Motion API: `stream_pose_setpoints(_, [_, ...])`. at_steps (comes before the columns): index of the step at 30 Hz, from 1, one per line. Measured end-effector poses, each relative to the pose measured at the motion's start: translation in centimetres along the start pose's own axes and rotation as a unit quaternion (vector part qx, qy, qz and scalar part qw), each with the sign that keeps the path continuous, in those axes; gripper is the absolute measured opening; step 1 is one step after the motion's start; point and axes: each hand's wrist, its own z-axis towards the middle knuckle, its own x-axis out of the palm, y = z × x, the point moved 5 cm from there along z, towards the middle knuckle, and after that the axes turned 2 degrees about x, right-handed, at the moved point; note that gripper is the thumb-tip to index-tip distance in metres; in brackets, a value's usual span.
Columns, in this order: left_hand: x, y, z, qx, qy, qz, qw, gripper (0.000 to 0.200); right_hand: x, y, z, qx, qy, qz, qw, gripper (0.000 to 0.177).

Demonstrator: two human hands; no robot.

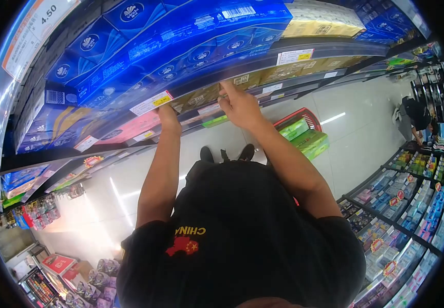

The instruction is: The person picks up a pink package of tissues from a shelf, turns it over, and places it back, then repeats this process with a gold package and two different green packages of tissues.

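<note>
My left hand [168, 116] reaches in under the edge of a shelf, beside a white and yellow price tag [151, 102]. Its fingers are hidden behind the shelf edge and the tag. Close by lie a pink pack [135, 127] and gold tissue packs [196, 100] on the lower shelf. My right hand [241, 109] is at the front of those gold packs, with the index finger stretched up to the shelf edge and the thumb apart from it. The other fingers are bent. No held thing shows in it.
Above my hands, blue tissue packs [181, 51] and a cream pack [324, 23] fill the upper shelf. A red shopping basket [312, 118] with green packs [304, 138] stands on the floor at my right. Further right are stocked shelves [396, 205] and another person [419, 115].
</note>
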Motion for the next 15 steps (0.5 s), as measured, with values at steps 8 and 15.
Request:
stream_pose_setpoints(8, [-0.3,0.2,0.9,-0.011,-0.027,0.013,0.999,0.041,-0.2,1.2,0.2,0.012,0.012,-0.047,0.999,0.056])
stream_pose_setpoints(15, [-1.0,0.8,0.8,-0.022,-0.008,0.009,1.0,0.035,2.0,-2.7,-4.3,0.058,0.016,0.097,0.993,0.058])
